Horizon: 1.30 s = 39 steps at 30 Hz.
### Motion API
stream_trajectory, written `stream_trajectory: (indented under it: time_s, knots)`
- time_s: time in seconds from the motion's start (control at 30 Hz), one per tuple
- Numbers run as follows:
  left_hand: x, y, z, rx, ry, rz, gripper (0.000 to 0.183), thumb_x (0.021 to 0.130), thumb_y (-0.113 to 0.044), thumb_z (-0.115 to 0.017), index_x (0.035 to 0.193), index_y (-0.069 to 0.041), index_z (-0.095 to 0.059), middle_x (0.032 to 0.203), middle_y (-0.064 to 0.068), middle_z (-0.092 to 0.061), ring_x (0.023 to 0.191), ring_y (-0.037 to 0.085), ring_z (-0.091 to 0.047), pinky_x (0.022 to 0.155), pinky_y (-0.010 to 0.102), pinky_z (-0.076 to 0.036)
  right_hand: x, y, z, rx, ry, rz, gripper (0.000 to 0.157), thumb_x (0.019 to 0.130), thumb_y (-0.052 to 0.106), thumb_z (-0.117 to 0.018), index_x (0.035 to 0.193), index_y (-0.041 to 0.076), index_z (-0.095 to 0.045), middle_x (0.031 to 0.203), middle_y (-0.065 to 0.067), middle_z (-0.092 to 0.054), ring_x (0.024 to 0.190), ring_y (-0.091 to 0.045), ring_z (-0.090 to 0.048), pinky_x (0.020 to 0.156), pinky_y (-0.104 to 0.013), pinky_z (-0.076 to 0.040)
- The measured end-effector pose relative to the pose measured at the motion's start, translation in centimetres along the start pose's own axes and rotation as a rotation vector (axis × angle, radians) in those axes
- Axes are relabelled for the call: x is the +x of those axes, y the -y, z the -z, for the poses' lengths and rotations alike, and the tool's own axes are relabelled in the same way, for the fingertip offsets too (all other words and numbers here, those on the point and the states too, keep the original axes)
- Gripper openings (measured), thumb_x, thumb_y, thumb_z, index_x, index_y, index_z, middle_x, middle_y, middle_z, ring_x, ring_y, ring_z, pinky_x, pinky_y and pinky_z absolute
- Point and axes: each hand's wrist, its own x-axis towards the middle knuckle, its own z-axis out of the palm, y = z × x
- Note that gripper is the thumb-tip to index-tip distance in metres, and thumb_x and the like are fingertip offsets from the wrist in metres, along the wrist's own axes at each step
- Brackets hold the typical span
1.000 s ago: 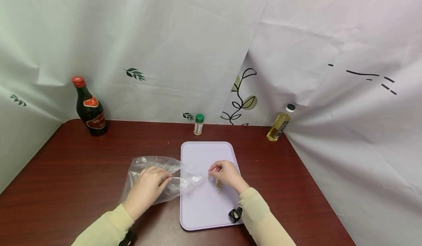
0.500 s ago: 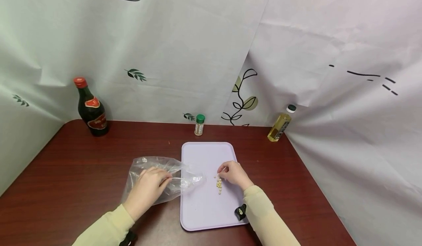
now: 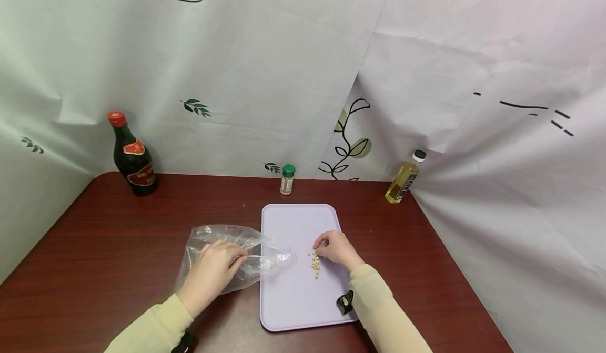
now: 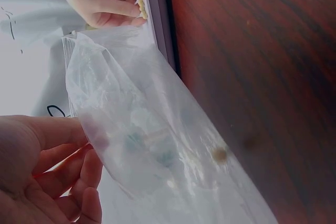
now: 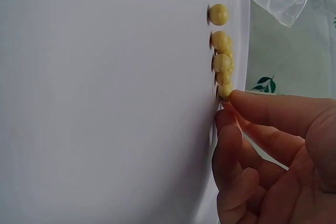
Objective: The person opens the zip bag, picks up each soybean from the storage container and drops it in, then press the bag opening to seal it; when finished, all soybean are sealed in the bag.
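While the left hand (image 3: 213, 269) pinched the edge of a clear, crinkled plastic bag (image 3: 227, 233), the right hand (image 3: 335, 249) had thumb and finger narrowed on one of the smooth, round yellow beans (image 5: 221, 63) near the middle of the lilac tray (image 3: 289, 308). A blurred tan spot (image 4: 219, 155) showed against the bag's film, whether inside or out could not be told. From the tray, a green-capped jar (image 3: 286, 180) with pale contents stood at twelve o'clock, a bottle of yellow liquid (image 3: 402, 180) at two and a dark, red-capped bottle (image 3: 134, 158) at ten. The bag lay at nine, its narrow end over the tray, pointing to three; the beans' long cluster ran from twelve to six.
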Motion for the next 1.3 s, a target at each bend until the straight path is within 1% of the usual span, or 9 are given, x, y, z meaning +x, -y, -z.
stream_trajectory:
  time_s: [0.07, 0.17, 0.4, 0.63, 0.73, 1.0, 1.3]
  knots:
    - [0.0, 0.0, 0.0, -0.001, -0.001, 0.002, 0.011, 0.071, -0.008, -0.081, 0.078, -0.011, -0.073, 0.080, 0.000, -0.071, 0.081, 0.021, -0.065, 0.081, 0.047, -0.049, -0.1, 0.1, 0.1, -0.005, 0.001, -0.005, 0.004, 0.078, 0.005, -0.069, 0.075, 0.006, -0.069, 0.059, 0.004, -0.052, 0.053, -0.007, -0.047, 0.050, -0.021, -0.040]
    - [0.0, 0.1, -0.1, -0.001, -0.004, -0.002, 0.011, 0.071, -0.008, -0.081, 0.078, -0.011, -0.073, 0.080, 0.000, -0.071, 0.081, 0.021, -0.065, 0.081, 0.047, -0.049, -0.2, 0.1, 0.0, -0.014, -0.007, -0.003, 0.006, 0.078, 0.004, -0.068, 0.075, 0.008, -0.070, 0.058, 0.004, -0.052, 0.052, -0.007, -0.046, 0.049, -0.022, -0.040]
    - [0.0, 0.0, 0.0, -0.006, -0.014, -0.009, 0.012, 0.071, -0.008, -0.081, 0.079, -0.011, -0.073, 0.080, 0.000, -0.071, 0.080, 0.020, -0.064, 0.078, 0.045, -0.049, -0.2, 0.0, -0.1, 0.021, 0.019, -0.064, 0.006, 0.075, 0.003, -0.070, 0.078, 0.007, -0.068, 0.060, 0.001, -0.050, 0.048, -0.009, -0.046, 0.048, -0.023, -0.038]
    - [0.0, 0.0, 0.0, -0.012, -0.007, -0.005, 0.011, 0.072, -0.008, -0.081, 0.079, -0.010, -0.073, 0.080, 0.000, -0.071, 0.081, 0.020, -0.064, 0.070, 0.042, -0.047, -0.1, 0.0, -0.1, 0.011, 0.019, -0.046, 0.008, 0.073, 0.003, -0.072, 0.074, 0.008, -0.066, 0.060, 0.002, -0.048, 0.052, -0.009, -0.046, 0.048, -0.023, -0.038]
    - [-0.1, 0.0, 0.0, -0.012, -0.003, -0.002, 0.011, 0.071, -0.008, -0.081, 0.079, -0.011, -0.073, 0.081, 0.000, -0.071, 0.081, 0.020, -0.064, 0.069, 0.041, -0.047, -0.1, 0.1, -0.1, 0.003, 0.021, -0.039, 0.009, 0.073, 0.003, -0.072, 0.072, 0.008, -0.065, 0.060, 0.003, -0.048, 0.053, -0.010, -0.046, 0.049, -0.023, -0.039]
    - [-0.1, -0.2, 0.1, -0.010, -0.009, -0.010, 0.012, 0.071, -0.008, -0.081, 0.079, -0.011, -0.073, 0.080, 0.000, -0.071, 0.081, 0.019, -0.064, 0.068, 0.040, -0.046, -0.5, 0.2, 0.2, -0.001, 0.009, -0.068, 0.011, 0.075, 0.007, -0.073, 0.071, 0.010, -0.063, 0.060, 0.002, -0.050, 0.052, -0.010, -0.047, 0.049, -0.024, -0.039]
    - [-0.2, -0.1, 0.1, -0.003, -0.016, -0.011, 0.012, 0.071, -0.008, -0.081, 0.079, -0.011, -0.072, 0.080, 0.000, -0.071, 0.081, 0.020, -0.065, 0.076, 0.045, -0.048, -0.8, 1.5, 0.3, 0.024, -0.004, 0.011, 0.012, 0.077, 0.010, -0.074, 0.072, 0.011, -0.063, 0.060, 0.005, -0.051, 0.052, -0.007, -0.047, 0.049, -0.023, -0.039]
